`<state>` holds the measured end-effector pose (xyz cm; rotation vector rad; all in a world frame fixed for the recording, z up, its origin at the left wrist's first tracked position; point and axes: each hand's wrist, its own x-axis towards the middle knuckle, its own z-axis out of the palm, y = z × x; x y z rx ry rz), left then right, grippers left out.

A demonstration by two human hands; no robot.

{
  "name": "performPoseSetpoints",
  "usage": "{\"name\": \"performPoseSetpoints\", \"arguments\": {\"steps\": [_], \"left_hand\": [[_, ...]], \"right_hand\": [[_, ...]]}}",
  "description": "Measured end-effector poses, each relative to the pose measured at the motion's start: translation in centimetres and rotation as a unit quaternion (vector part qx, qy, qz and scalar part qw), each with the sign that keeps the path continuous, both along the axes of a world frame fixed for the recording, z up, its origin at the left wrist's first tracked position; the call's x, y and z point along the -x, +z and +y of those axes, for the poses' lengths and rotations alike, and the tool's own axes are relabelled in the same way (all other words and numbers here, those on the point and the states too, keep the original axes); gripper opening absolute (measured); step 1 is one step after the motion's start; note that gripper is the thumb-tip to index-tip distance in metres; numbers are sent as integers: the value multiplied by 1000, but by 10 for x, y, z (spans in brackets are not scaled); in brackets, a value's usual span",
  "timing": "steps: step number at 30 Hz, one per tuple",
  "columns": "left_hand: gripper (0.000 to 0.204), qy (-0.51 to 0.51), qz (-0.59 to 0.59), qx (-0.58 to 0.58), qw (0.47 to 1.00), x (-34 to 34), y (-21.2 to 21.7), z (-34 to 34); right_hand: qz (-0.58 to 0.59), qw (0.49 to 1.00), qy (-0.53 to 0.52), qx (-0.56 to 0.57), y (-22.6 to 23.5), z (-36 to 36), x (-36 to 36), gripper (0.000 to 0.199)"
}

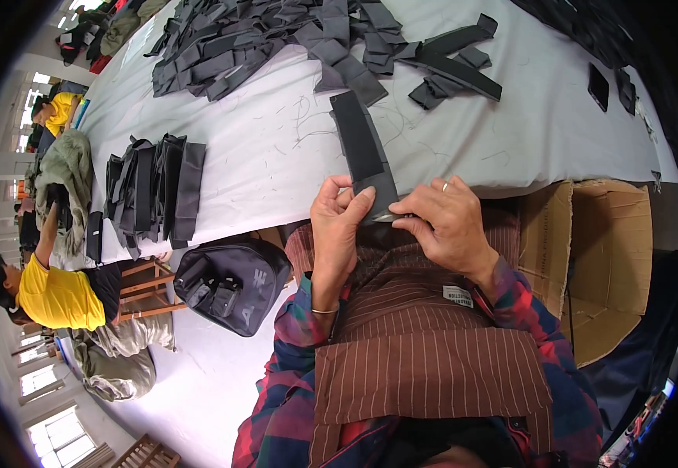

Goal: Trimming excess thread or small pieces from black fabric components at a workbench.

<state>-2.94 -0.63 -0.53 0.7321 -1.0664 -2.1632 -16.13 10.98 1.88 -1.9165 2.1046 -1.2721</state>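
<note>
A long dark grey fabric strip [362,140] lies across the edge of the white table [276,156], its near end hanging over toward me. My left hand [337,226] pinches that near end from the left, thumb on top. From the right, my right hand [450,222], with a ring on one finger, presses its fingertips onto the same end. Both hands meet at the strip's lower corner, just over my brown striped apron [425,343].
A heap of dark fabric pieces [276,39] covers the far table. A neat stack of dark strips [156,191] lies at the left. A black bag [230,285] sits below the table, an open cardboard box [596,265] at my right. A person in yellow [54,292] works at the left.
</note>
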Motion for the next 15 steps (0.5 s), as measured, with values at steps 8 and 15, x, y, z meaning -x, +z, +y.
{"name": "performPoseSetpoints", "arguments": {"steps": [8, 15], "left_hand": [[19, 9, -16, -14, 1000, -2, 3, -3], [22, 15, -15, -17, 1000, -2, 3, -6]], "right_hand": [[-72, 996, -36, 27, 2, 3, 11, 15], [-31, 999, -24, 2, 6, 9, 18, 19]]}}
